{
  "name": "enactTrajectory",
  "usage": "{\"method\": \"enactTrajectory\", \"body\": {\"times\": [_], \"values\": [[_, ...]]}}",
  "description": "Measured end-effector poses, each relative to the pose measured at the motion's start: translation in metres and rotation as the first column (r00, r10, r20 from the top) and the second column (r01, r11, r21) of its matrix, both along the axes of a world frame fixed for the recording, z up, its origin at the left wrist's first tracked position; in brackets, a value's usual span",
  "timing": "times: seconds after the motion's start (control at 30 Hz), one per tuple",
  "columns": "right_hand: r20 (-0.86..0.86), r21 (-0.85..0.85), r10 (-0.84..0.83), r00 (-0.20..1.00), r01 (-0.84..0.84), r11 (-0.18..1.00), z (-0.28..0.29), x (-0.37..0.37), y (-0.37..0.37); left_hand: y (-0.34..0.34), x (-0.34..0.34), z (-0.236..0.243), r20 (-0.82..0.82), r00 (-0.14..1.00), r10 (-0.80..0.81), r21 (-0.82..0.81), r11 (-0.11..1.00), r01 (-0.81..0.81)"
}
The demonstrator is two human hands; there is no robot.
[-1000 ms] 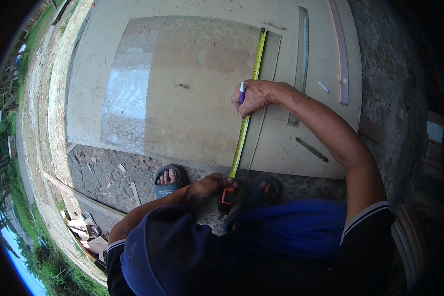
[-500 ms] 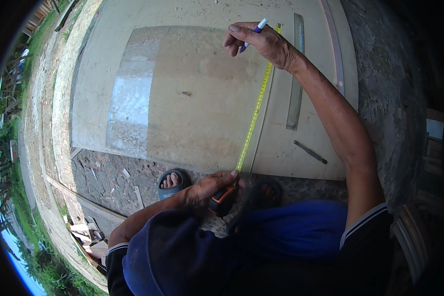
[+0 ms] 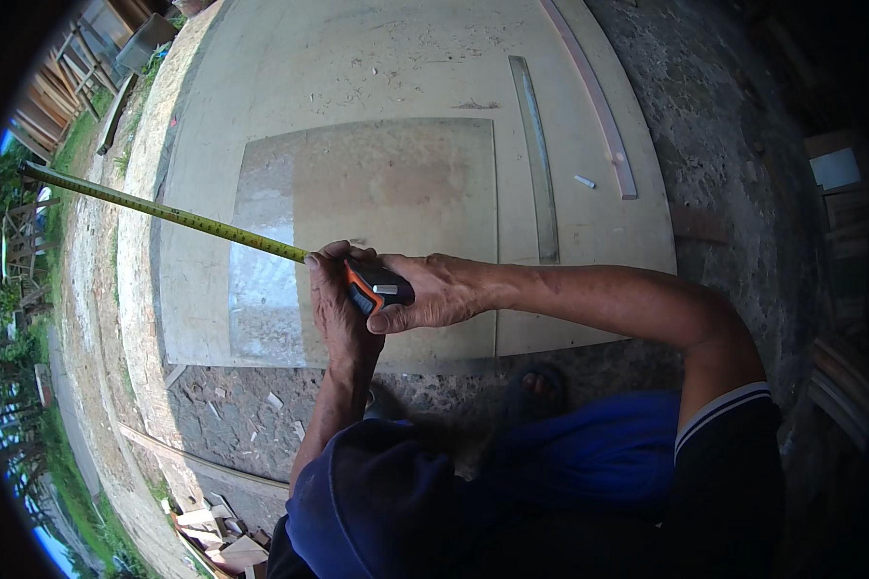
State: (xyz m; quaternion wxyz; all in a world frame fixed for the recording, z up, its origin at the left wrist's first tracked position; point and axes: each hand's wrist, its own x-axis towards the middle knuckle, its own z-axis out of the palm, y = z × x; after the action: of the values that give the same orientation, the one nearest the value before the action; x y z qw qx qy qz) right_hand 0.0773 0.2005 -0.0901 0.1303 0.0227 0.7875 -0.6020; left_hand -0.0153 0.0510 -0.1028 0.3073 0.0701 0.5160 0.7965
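An orange-and-black tape measure (image 3: 365, 291) is held between my two hands above the panel. My right hand (image 3: 436, 289) wraps round its case from the right. At the case's front, my left hand (image 3: 336, 301) closes on it, fingers where the yellow blade (image 3: 179, 215) comes out. The blade stretches to the upper left, past the board's left edge, with its end in the air. Beneath my hands lies a thin rectangular panel (image 3: 396, 183) with a shiny pale band along its left side. A small white pen (image 3: 585, 181) lies on the board to the right.
The large pale board (image 3: 406, 72) carries wood shavings, a metal straight strip (image 3: 536, 159) and a long wooden strip (image 3: 599, 101). Rough ground with offcuts (image 3: 227, 540) is at the lower left. My sandalled foot (image 3: 539, 386) stands at the board's near edge.
The tape was lifted off the panel and swung to point upper left. My right hand let go of the pen, now on the board, and came down onto the tape measure's case.
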Motion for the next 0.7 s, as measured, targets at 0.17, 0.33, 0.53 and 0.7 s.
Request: {"method": "enactTrajectory", "body": {"times": [0.17,0.33,0.53,0.7], "values": [[0.165,0.066,-0.114,0.98,0.105,0.992,0.022,0.011,-0.004,0.002,0.004,-0.006,-0.003,0.994,-0.11,0.057,0.992,0.11],[0.193,0.079,-0.299,0.935,0.289,0.954,0.024,0.023,0.025,0.015,0.012,-0.013,0.064,0.993,-0.104,0.096,0.991,0.097],[0.135,-0.055,-0.578,0.805,0.588,0.807,0.02,0.027,0.096,-0.03,-0.023,-0.04,-0.11,0.993,0.039,-0.038,0.998,-0.043],[0.158,0.036,-0.752,0.64,0.757,0.652,0.017,0.044,0.172,-0.083,-0.043,-0.062,-0.196,0.966,0.171,-0.203,0.956,-0.21]]}}
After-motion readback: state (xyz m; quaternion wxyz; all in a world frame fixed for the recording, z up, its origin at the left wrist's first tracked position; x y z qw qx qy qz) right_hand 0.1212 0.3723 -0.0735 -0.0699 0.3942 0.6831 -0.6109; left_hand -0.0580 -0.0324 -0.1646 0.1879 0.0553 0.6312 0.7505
